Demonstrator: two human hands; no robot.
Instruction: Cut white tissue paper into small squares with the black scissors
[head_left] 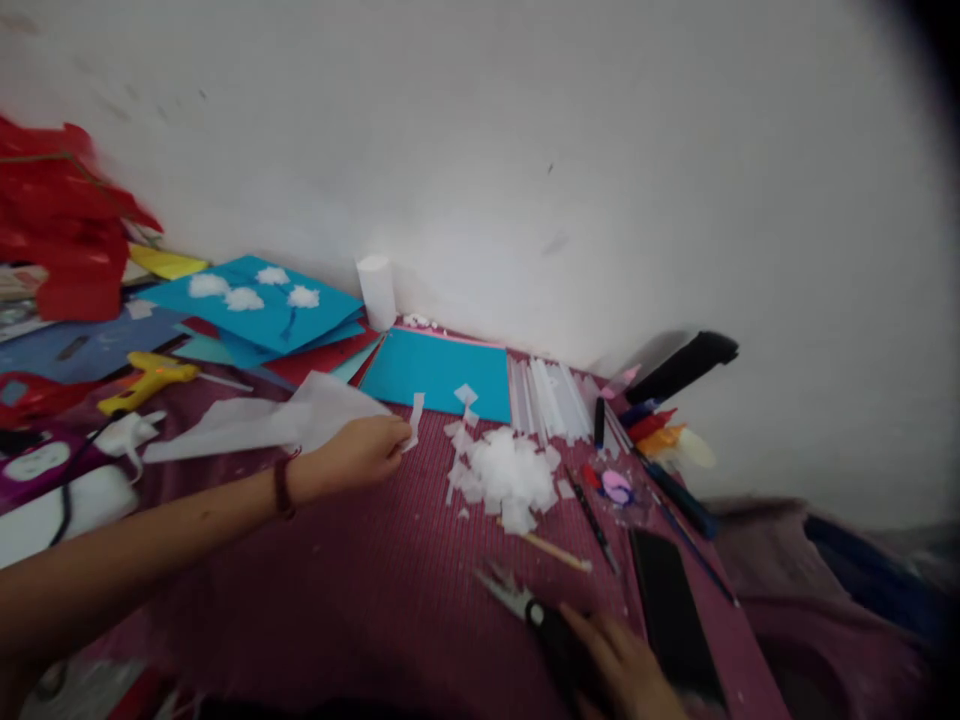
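Note:
My left hand reaches across the purple striped cloth, its fingers pinched on a narrow strip of thin white paper. A larger crumpled white sheet lies just behind that hand. To its right is a pile of small white paper squares. Low in the view, my right hand is closed on black-handled scissors. The scissors' blades point left toward the middle of the cloth and are blurred by motion. Part of the right hand is cut off by the bottom edge.
A blue card lies behind the pile. Another blue card with white tufts tops a stack at left. A yellow glue gun is at far left. Clear glue sticks, a pencil and a black phone are at right.

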